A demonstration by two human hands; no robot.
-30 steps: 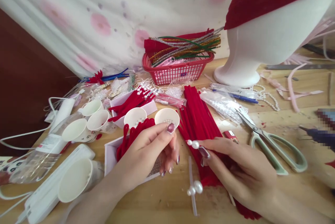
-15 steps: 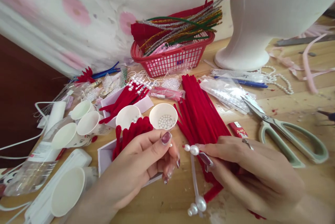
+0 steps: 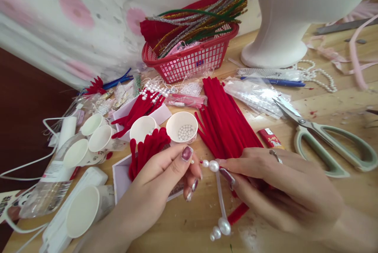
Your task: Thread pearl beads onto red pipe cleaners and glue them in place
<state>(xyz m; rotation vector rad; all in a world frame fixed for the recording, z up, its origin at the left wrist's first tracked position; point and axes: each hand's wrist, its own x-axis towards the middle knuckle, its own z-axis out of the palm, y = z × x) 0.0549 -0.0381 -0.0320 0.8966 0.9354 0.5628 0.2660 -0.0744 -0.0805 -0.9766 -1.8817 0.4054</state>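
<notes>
Between thumb and forefinger, my left hand [image 3: 168,178] pinches a small pearl bead [image 3: 192,162]. My right hand [image 3: 274,190] is closed around a beaded stem, gripping it just behind a large pearl bead [image 3: 214,166] with a smaller pearl in front. A red tip sticks out of the smaller pearl, a short gap from the left-hand bead. Below the right fingertips a pale strip [image 3: 220,196] runs down to a cluster of pearls [image 3: 224,226]. Red chenille stems [image 3: 226,115] lie partly beneath my right hand. A paper cup of small pearls [image 3: 182,121] stands beyond my left hand.
Open scissors [image 3: 319,131] lie at the right, near a white mannequin stand [image 3: 274,48]. A red basket [image 3: 191,62] of glittery stems stands at the back. Paper cups [image 3: 84,209], a power strip [image 3: 71,205] and a box of red stems [image 3: 119,178] crowd the left.
My two hands have come slightly closer, so the red tip of the beaded stem is nearer the small pearl bead. The camera view has shifted a little.
</notes>
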